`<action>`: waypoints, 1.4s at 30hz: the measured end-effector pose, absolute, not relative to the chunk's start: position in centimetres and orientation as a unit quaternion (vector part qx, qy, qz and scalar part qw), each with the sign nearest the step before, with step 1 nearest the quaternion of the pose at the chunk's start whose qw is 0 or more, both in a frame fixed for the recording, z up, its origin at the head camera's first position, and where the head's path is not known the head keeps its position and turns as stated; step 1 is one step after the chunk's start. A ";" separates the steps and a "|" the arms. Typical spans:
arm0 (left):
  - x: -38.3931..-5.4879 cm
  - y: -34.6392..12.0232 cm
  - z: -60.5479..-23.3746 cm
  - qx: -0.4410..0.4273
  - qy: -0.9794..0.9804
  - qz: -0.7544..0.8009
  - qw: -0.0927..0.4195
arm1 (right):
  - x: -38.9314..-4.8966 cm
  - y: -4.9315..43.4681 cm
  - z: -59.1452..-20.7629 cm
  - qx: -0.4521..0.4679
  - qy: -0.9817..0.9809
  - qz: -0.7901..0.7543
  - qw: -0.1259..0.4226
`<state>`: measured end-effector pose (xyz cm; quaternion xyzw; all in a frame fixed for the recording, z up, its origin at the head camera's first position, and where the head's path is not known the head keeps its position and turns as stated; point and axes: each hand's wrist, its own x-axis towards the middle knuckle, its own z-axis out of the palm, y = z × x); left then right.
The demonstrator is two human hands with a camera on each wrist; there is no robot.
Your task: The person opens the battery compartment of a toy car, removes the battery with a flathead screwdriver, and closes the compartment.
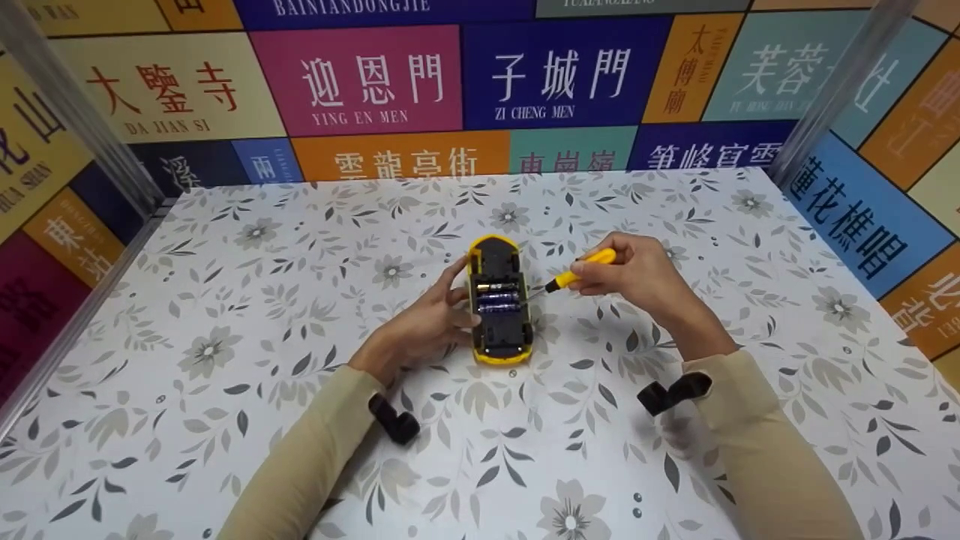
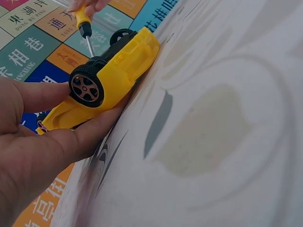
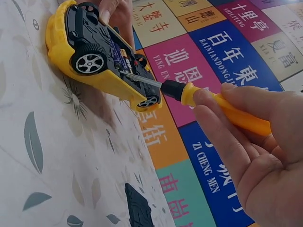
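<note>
A yellow toy car (image 1: 501,335) lies upside down, its black underside facing up. Several batteries (image 1: 497,301) show in the uncovered compartment at its middle. My left hand (image 1: 420,322) grips the car from the left side, thumb and fingers about its body by a wheel (image 2: 86,89). In my right hand (image 1: 637,274) is a screwdriver (image 3: 236,111) with a yellow handle and black collar, pinched between thumb and fingers. The metal shaft (image 3: 144,80) slants down to the right edge of the battery compartment. Whether its tip touches a battery I cannot tell.
A flat black plastic piece (image 3: 138,205) lies on the tabletop in the right wrist view. The table's white cloth (image 1: 285,300) has grey leaves and flowers. Behind it stands a wall of coloured panels (image 1: 360,82) with lettering. Both sleeves carry a black wrist mount (image 1: 394,420).
</note>
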<state>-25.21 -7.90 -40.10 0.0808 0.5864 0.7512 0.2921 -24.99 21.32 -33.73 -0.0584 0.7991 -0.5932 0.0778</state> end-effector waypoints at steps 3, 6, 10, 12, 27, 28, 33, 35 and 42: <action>-25.2 -7.8 -40.1 0.078 0.587 0.750 0.293 | -24.7 21.1 -33.4 -0.054 0.815 -0.573 0.072; -25.1 -7.8 -40.1 0.075 0.587 0.751 0.292 | -24.2 20.4 -32.8 -0.053 0.837 -0.542 0.058; -25.1 -7.7 -40.0 0.067 0.587 0.753 0.289 | -23.4 19.6 -31.9 -0.061 0.865 -0.497 0.036; -25.1 -7.7 -40.0 0.065 0.588 0.753 0.289 | -23.1 19.3 -31.6 -0.060 0.874 -0.482 0.031; -25.1 -7.8 -39.8 0.054 0.591 0.752 0.287 | -21.9 19.4 -30.1 -0.109 0.840 -0.527 -0.066; -25.1 -7.8 -39.8 0.053 0.591 0.752 0.286 | -21.9 19.5 -30.1 -0.113 0.840 -0.527 -0.060; -25.2 -7.8 -39.9 0.057 0.590 0.753 0.285 | -22.1 19.2 -30.6 -0.124 0.862 -0.491 -0.011; -25.2 -7.8 -39.9 0.060 0.591 0.752 0.287 | -22.2 19.2 -30.9 -0.124 0.867 -0.482 -0.008; -25.1 -7.7 -39.9 0.060 0.590 0.752 0.286 | -22.6 19.0 -31.7 -0.121 0.875 -0.469 -0.007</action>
